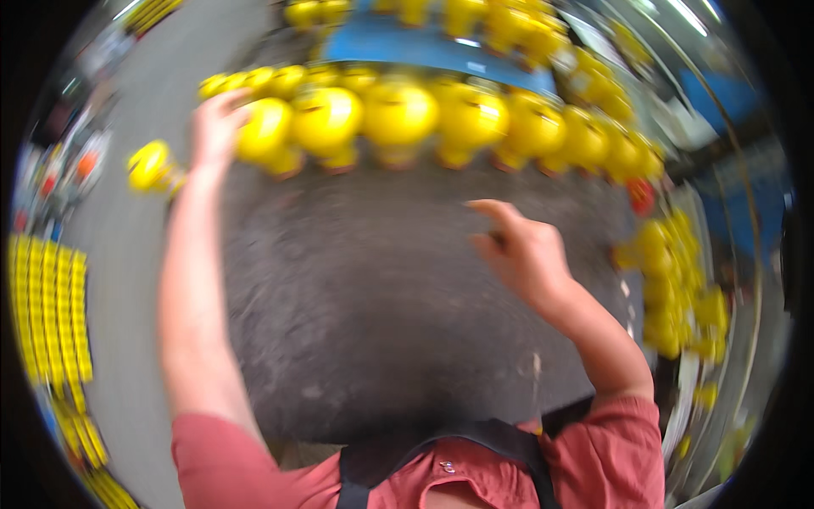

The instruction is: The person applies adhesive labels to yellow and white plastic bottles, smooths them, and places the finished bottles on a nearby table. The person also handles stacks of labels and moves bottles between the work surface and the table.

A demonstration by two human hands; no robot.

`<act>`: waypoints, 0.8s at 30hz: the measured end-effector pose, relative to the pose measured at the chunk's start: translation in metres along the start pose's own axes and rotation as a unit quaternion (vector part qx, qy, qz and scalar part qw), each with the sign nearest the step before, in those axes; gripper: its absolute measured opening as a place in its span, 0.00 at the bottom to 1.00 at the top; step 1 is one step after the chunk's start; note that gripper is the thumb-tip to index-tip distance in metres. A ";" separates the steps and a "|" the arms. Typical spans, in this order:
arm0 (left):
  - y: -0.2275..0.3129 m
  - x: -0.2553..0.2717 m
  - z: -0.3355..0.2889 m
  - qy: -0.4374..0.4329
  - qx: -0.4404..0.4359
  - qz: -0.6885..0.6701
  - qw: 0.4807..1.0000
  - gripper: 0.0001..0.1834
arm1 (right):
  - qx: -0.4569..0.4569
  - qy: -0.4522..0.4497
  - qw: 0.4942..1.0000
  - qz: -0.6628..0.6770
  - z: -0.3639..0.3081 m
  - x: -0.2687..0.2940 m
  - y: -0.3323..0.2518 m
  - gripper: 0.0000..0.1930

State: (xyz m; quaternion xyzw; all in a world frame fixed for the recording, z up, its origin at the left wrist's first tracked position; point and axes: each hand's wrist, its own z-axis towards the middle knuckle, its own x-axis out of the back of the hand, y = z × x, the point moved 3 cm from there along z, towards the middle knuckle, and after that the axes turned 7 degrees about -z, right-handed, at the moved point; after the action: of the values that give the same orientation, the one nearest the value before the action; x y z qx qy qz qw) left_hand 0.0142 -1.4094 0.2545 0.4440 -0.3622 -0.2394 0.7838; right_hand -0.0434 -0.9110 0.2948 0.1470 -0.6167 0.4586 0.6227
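A row of glossy yellow bulb-shaped pieces (399, 112), round on top and narrower below, stands along the far part of a dark worktable (365, 297). At the row's left end my left hand (219, 127) reaches up, its bent fingers against or just beside the endmost yellow piece (264, 129). Motion blurs those fingers, so whether they grip it I cannot make out. My right hand (527, 253) hovers over the bare tabletop right of centre. Its forefinger is stretched out and apart from the thumb, with nothing between them.
Behind the row lies a blue panel (407, 49) with more yellow pieces on its far side. Another piece (151, 166) stands off the table's left edge. Yellow stacks (51, 310) line the far left, and a cluster of yellow pieces (670, 284) sits beyond the right edge.
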 end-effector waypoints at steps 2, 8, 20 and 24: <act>-0.017 0.013 0.010 0.010 0.014 0.057 0.998 0.20 | 0.007 0.013 1.000 0.002 -0.028 0.002 0.014 0.24; -0.056 0.032 0.031 0.064 -0.008 0.198 0.978 0.25 | -0.153 0.102 0.981 -0.063 -0.109 0.057 0.082 0.19; 0.144 -0.146 -0.123 -0.008 -0.082 0.158 0.984 0.10 | -0.339 0.076 0.936 -0.054 -0.180 0.189 0.338 0.19; 0.196 -0.220 -0.177 -0.054 -0.129 0.038 0.989 0.06 | -0.230 0.085 0.953 -0.177 -0.161 0.191 0.329 0.14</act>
State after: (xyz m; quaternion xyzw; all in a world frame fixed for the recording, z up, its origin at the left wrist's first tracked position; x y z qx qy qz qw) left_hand 0.0262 -1.0677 0.2859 0.3112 -0.3864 -0.2776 0.8227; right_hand -0.2233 -0.5401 0.3095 0.0673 -0.6142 0.1975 0.7610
